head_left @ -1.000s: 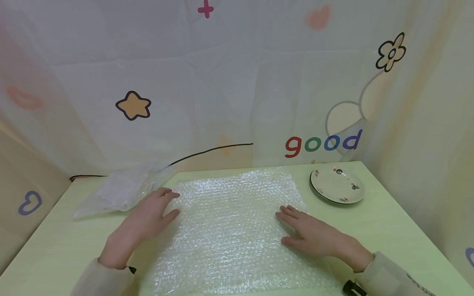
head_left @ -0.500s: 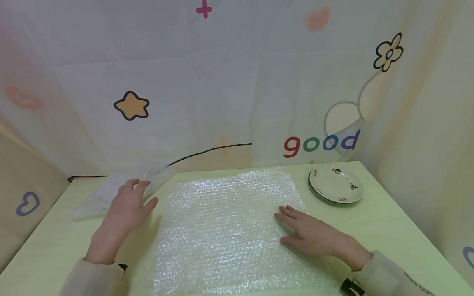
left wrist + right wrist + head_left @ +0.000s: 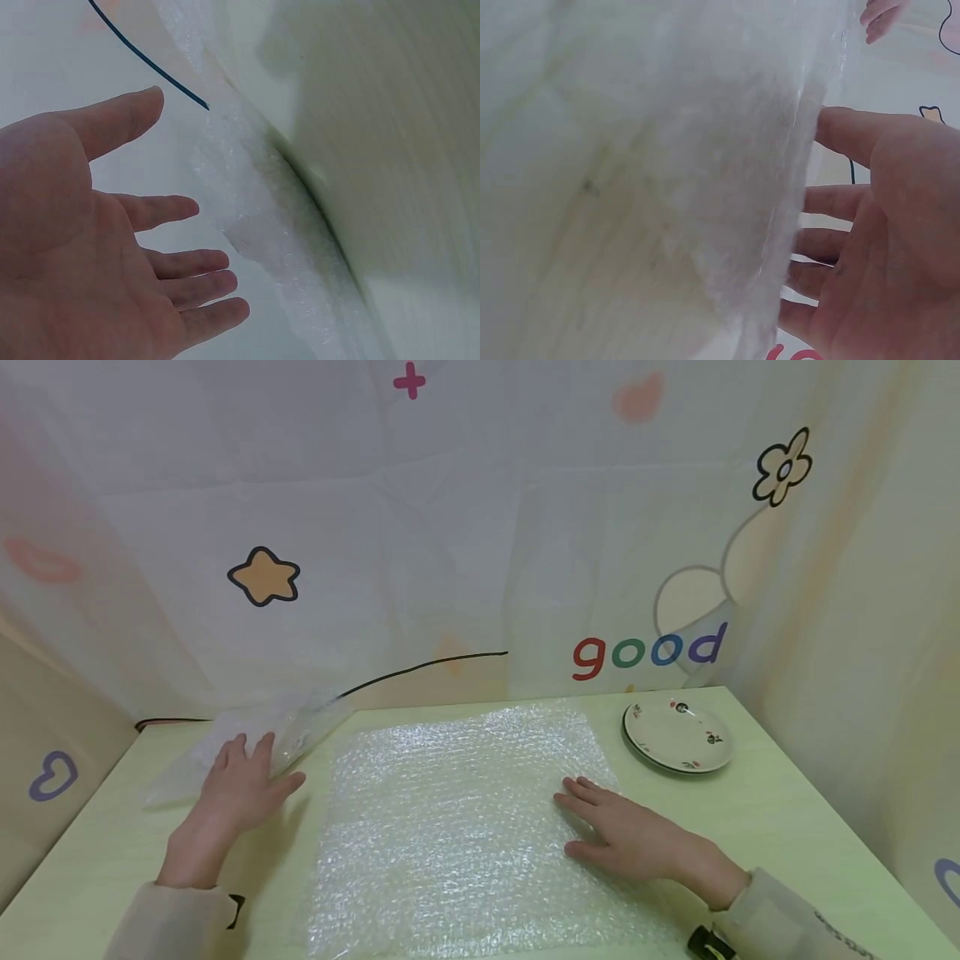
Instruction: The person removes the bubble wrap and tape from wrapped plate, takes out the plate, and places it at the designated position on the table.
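Observation:
A sheet of clear bubble wrap (image 3: 457, 827) lies spread flat over the middle of the table. My right hand (image 3: 637, 835) rests at its right side, fingers straight and thumb apart; in the right wrist view the fingertips (image 3: 802, 311) are right at the sheet's edge. To the left, a folded pile of clear bubble wrap in a plastic bag (image 3: 300, 735) lies at the back of the table. My left hand (image 3: 236, 793) is over the near side of this pile, fingers spread and holding nothing. The left wrist view shows its palm facing the camera, with the pile (image 3: 277, 210) beyond the fingertips.
Two stacked white plates (image 3: 678, 735) with small flower prints sit at the back right of the pale green table (image 3: 810, 852). A printed curtain (image 3: 450, 543) hangs behind the table and along both sides.
My left hand has moved left, from the bubble wrap sheet's left edge to over the folded pile. The right hand stays at the sheet's right side.

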A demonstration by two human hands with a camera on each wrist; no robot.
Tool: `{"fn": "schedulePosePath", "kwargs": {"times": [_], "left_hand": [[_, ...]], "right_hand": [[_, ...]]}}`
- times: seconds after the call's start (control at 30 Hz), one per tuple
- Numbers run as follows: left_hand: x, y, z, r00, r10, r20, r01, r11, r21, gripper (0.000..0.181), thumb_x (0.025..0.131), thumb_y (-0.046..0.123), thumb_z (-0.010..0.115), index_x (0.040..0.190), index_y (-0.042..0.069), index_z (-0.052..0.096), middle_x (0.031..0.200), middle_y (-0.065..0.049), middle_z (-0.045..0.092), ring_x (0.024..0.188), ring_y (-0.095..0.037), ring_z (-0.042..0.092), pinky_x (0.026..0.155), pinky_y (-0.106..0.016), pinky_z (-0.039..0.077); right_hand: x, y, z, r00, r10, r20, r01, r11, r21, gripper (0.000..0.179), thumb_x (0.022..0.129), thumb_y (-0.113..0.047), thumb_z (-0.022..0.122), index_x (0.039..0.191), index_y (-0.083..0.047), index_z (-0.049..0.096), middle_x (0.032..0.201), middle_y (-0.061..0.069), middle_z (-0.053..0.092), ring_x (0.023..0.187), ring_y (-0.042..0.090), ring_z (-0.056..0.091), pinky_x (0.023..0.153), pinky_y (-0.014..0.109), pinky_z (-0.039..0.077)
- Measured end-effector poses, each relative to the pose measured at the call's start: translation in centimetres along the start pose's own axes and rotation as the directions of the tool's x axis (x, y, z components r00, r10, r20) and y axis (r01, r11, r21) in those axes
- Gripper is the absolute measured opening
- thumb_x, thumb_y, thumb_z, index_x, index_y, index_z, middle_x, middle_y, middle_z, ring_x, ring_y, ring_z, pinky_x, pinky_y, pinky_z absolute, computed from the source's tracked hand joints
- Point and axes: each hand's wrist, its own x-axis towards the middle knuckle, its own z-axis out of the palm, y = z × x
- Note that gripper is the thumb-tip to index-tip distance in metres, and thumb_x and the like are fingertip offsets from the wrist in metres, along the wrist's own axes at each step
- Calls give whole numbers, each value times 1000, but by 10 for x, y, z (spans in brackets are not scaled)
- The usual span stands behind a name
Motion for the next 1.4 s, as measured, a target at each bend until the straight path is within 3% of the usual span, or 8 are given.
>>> {"fn": "schedulePosePath", "kwargs": {"times": [0.3,0.57,0.87,1.07,1.4], "left_hand": [[4,-11,3,995,-22,101,26,999,-35,85,104,36,58,152,-19,16,149,-53,6,137,-70,8,106,-80,21],[3,-11,1,994,-13,105,12,1000,7,79,103,35,58,149,-20,26,144,-52,22,130,-71,22,101,-78,31],[-1,-7,3,996,-13,94,12,1000,10,73,102,34,60,147,-18,33,137,-51,26,125,-69,26,96,-77,35],[-3,-4,1,997,0,73,-6,997,82,67,101,34,62,141,-16,43,129,-49,38,118,-67,37,90,-74,41],[-4,6,-5,988,-5,153,-8,996,85,66,102,35,61,140,-17,46,129,-50,39,117,-66,40,92,-72,43]], "right_hand": [[1,2,1,1000,5,7,-5,1000,-18,70,102,-42,63,156,-2,41,165,20,27,152,40,22,117,58,27],[2,2,2,1000,9,9,-9,1000,-21,71,102,-42,63,156,-2,41,165,20,27,152,40,21,117,58,27],[1,0,1,1000,-8,13,8,1000,-19,71,103,-42,62,156,-2,40,165,21,27,152,42,22,116,60,27],[0,-1,1,1000,-14,18,14,1000,-24,71,103,-43,61,157,-2,39,165,21,26,152,42,22,117,60,27],[0,0,0,1000,-30,7,30,999,-34,70,103,-41,61,156,-1,40,164,23,27,151,43,22,116,60,26]]}}
